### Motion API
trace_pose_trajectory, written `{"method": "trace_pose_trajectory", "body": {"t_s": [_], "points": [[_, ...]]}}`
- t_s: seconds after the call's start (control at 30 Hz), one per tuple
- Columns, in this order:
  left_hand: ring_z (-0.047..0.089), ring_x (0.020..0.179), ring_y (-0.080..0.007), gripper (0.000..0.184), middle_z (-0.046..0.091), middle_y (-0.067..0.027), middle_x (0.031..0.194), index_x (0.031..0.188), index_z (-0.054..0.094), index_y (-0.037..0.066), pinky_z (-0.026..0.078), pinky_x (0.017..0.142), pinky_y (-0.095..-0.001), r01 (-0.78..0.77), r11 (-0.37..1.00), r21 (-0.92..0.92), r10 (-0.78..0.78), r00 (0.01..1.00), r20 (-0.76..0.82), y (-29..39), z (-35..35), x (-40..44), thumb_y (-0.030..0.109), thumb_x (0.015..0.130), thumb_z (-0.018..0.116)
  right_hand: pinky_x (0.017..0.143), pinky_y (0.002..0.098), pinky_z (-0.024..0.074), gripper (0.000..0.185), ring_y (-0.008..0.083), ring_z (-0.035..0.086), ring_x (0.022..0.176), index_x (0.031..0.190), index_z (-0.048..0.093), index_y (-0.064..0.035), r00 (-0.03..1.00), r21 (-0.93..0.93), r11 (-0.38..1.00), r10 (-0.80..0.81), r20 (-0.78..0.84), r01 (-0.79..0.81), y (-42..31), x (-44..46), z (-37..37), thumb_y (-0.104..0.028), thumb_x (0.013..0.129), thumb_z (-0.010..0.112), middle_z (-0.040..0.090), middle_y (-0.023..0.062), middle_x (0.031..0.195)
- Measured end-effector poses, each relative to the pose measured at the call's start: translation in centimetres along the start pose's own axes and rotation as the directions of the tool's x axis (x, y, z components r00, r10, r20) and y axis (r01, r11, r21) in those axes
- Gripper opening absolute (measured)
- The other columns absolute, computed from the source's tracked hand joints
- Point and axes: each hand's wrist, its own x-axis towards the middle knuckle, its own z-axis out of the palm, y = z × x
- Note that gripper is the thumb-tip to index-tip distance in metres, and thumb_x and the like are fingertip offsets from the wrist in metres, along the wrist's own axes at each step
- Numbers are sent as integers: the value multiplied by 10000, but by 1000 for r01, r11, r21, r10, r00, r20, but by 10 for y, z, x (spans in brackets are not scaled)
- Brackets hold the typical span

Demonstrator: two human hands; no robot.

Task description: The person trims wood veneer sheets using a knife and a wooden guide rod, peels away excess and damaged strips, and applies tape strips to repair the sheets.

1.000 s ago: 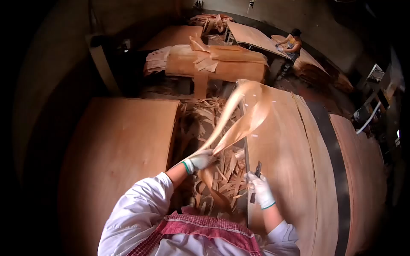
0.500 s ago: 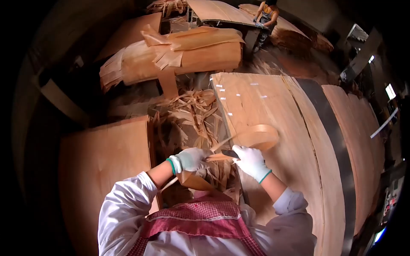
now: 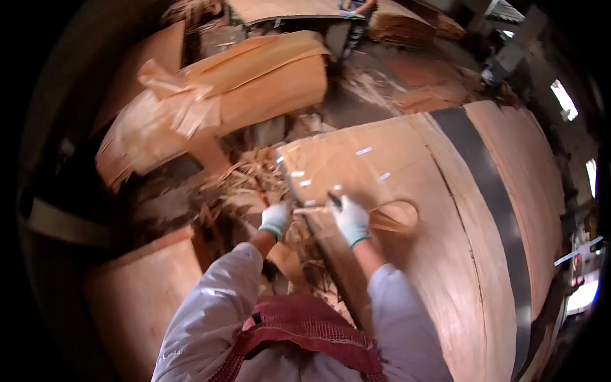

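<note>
Veneer strip (image 3: 386,223) looped just beside right hand (image 3: 351,219).

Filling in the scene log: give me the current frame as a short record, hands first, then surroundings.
left hand: gloved, gripping a wood strip
right hand: gloved, holding a dark tool; exact type unclear
strip: runs between the hands, loops out beyond the right one
work surface: large wood sheet under the right hand, small white pieces near its far end
right side: dark band along the sheet
floor: wood scraps beyond the left hand
background: co-worker, cut off by the top edge
</note>
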Motion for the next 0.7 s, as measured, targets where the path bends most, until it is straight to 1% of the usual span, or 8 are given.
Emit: {"method": "trace_pose_trajectory", "body": {"t_s": [0.1,0.23,0.3,0.43,0.53,0.6,0.63,0.7], "points": [[645,829,-399,228,658,-240,890,1037,529,41,497,728,-519,-19,988,-154,17,1000,-13,-10,72,25,199,885,466,572,465,494,390,338,640,673,939,562,-103,999,-169,985,45,28,-39,21,0,43,-482,848,578,645,154,741],[654,734,-381,200,660,-208,811,1008,506,30,511,638,-495,150,920,-362,-190,979,-79,-1,137,46,169,864,505,532,414,518,368,272,643,641,937,512,-142,998,-365,930,-38,39,50,28,-1,65,-449,790,651,618,78,747],[658,712,-369,204,662,-196,777,999,513,32,509,630,-501,-121,970,-213,133,990,46,-19,116,43,186,865,498,538,430,511,326,289,636,639,886,512,-146,998,-322,946,-9,55,26,29,-6,67,-425,792,651,616,78,733],[658,680,-364,223,665,-175,754,1004,526,33,512,597,-483,-335,939,-73,337,941,14,-37,75,52,199,855,518,553,439,510,314,301,637,663,892,506,-144,1000,-333,943,-24,6,25,24,-1,69,-396,786,661,621,78,742],[659,670,-357,173,667,-163,748,815,613,51,518,608,-474,-270,912,-310,296,955,38,-33,61,60,206,842,540,585,442,514,308,298,633,707,923,501,-140,998,-384,923,31,51,-9,9,-5,57,-368,788,659,605,78,801],[665,858,-329,261,669,-181,920,1007,665,57,522,715,-487,-327,924,-197,372,890,265,1,62,21,214,844,535,601,441,515,303,295,631,726,925,502,-139,997,-416,909,23,71,9,9,0,64,-358,786,659,595,78,818],[652,942,-324,366,660,-189,1009,1156,603,49,514,755,-496,-297,920,-255,358,901,244,9,150,6,239,861,499,609,440,515,303,292,630,734,925,503,-138,996,-426,905,21,88,18,10,0,68,-353,782,662,591,78,824],[658,890,-342,399,648,-233,1002,1189,560,37,521,706,-481,-308,920,-240,379,854,357,10,173,6,287,890,474,620,439,514,307,287,629,748,925,504,-138,993,-459,888,21,114,34,17,-2,70,-347,772,669,587,80,832]]}}
